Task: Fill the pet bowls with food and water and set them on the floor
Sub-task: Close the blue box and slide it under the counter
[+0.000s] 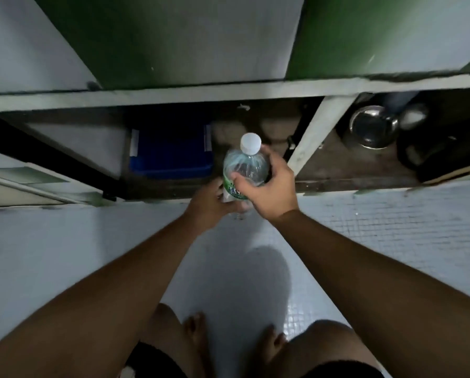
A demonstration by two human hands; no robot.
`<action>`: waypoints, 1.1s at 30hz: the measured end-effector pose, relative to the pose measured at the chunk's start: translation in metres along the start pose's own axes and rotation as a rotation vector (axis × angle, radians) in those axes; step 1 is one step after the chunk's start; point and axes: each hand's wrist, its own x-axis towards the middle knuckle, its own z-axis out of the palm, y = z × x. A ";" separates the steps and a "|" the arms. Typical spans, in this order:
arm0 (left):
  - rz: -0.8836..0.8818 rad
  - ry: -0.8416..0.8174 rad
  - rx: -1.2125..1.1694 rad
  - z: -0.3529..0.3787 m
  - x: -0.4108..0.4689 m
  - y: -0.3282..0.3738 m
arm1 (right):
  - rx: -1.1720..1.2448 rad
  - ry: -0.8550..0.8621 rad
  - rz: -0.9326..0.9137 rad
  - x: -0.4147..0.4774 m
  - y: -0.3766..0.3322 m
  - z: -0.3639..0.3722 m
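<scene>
Capped water bottle (pixel 245 165) being held in both hands at the low cabinet (pixel 318 137).
The left hand (pixel 209 203) is gripping the base and the right hand (pixel 270 188) is wrapping the body. A steel bowl (pixel 372 127) is sitting on the cabinet shelf at 2 o'clock from the bottle, well apart. Risk: squeezing the thin plastic while uncapping would likely be spilling water onto the tiled floor (pixel 64 241).

Label (pixel 232 190) on bottle (pixel 246 165): blurred, illegible
</scene>
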 end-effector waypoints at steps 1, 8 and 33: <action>0.014 0.010 0.021 0.000 0.020 -0.011 | -0.017 0.013 -0.023 0.013 0.017 0.008; 0.096 0.061 0.221 -0.006 0.137 -0.050 | -0.007 0.010 -0.121 0.097 0.089 0.039; -0.032 0.048 0.171 -0.036 0.053 0.024 | -0.149 -0.093 0.158 0.056 0.034 0.014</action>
